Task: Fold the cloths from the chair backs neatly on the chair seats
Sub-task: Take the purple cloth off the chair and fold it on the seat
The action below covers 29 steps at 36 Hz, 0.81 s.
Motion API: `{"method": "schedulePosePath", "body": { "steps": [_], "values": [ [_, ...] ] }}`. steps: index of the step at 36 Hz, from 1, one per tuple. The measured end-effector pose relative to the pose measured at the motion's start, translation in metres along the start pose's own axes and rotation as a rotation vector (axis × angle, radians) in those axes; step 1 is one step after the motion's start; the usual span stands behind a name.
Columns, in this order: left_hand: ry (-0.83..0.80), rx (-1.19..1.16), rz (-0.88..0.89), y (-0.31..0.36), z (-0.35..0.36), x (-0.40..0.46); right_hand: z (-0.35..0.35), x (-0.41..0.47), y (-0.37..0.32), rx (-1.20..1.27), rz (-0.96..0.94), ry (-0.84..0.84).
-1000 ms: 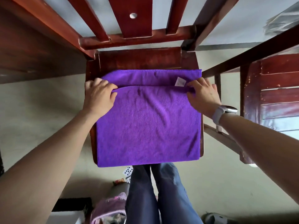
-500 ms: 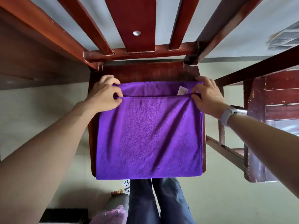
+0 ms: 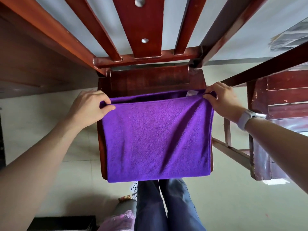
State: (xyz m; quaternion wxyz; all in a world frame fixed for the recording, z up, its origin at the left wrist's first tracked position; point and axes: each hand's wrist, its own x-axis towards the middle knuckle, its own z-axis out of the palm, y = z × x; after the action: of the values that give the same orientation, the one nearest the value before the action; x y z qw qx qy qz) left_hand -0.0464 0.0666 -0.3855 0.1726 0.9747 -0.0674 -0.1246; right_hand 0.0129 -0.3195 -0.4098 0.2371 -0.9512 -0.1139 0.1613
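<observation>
1 cloth, 2 hands, 1 seat

Chair seat: mostly covered by purple cloth; only far strip shows.
White tag: half tucked behind lifted cloth edge, print unreadable.
Chair back slats: cut by top edge.
Pink bag: cut by bottom edge, blurred.
Second chair: cut by right edge.

Both bare arms reach in from 7 and 4 o'clock, the left hand and the right hand each pinching a far corner of the purple cloth, knuckles up, fingers curled.
</observation>
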Motion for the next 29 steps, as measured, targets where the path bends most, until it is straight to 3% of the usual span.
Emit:
{"method": "schedulePosePath", "body": {
  "steps": [15,29],
  "values": [
    [-0.098,-0.087,0.04,0.035,-0.052,-0.073,-0.061,-0.084,-0.036,-0.233,-0.04,0.044],
    [0.169,-0.183,0.022,0.083,-0.148,-0.124,-0.157,-0.161,-0.094,-0.083,0.024,0.176]
  ]
}}
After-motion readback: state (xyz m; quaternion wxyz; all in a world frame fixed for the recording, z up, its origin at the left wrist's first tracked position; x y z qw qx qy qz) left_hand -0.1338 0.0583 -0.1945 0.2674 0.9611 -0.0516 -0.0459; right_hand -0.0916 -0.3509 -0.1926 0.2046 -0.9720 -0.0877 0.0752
